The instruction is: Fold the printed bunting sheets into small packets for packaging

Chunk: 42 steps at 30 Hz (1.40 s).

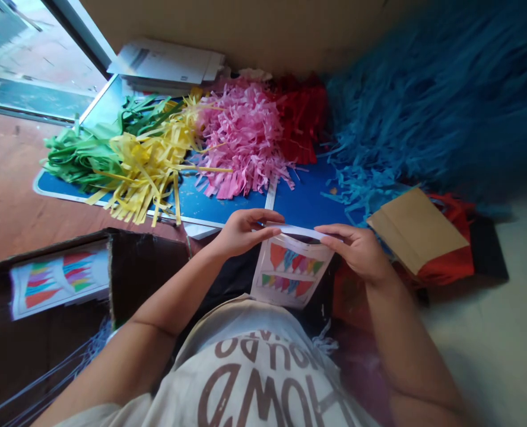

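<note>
printed packet [289, 273] between both hands [245, 231] [359, 252]

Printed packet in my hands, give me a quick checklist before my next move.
1. Left hand gripping one end of the printed packet's top edge: ok.
2. Right hand gripping the other end: ok.
3. Printed side facing the camera: ok.
4. Packet's contents: cannot tell.
5. Blue tabletop free of tassels: not ok; green tassels, yellow tassels and pink tassels lie on it.

Pale cream shirt [250, 362], short sleeves [127, 414], big brown capital letters [261, 394] (upside down from here) across the front.
</note>
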Motion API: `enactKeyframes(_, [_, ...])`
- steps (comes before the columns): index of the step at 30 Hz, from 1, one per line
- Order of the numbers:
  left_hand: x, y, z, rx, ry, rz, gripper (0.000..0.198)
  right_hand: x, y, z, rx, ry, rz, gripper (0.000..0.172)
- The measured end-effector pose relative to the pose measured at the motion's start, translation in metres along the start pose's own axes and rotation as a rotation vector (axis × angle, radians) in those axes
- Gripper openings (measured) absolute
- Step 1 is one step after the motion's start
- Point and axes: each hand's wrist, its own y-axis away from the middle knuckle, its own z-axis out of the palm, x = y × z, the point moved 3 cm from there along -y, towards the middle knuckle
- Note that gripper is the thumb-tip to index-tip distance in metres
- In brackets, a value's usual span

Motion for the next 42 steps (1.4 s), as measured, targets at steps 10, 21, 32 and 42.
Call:
enactKeyframes(10, [0.030, -0.004, 0.005, -0.136, -0.342, 0.107, 0.033, -0.021, -0.002, -0.001, -0.133, 0.069, -0.047, 0.032])
enactKeyframes(21, [0.034, -0.001, 0.014, -0.096, -0.374, 0.073, 0.024, -0.030, 0.000, 0.001, -0.099, 0.202, -0.162, 0.023])
enactKeyframes(32, [0.017, 0.012, 0.033, -0.017, -0.012, 0.108, 0.040, -0.072, -0.009, 0.027, -0.233, 0.665, -0.438, 0.025])
enactKeyframes(42, [0.009, 0.018, 0.038, 0.190, -0.353, 0.392, 0.031, -0.075, -0.005, 0.035, -0.256, 0.773, -0.597, 0.025])
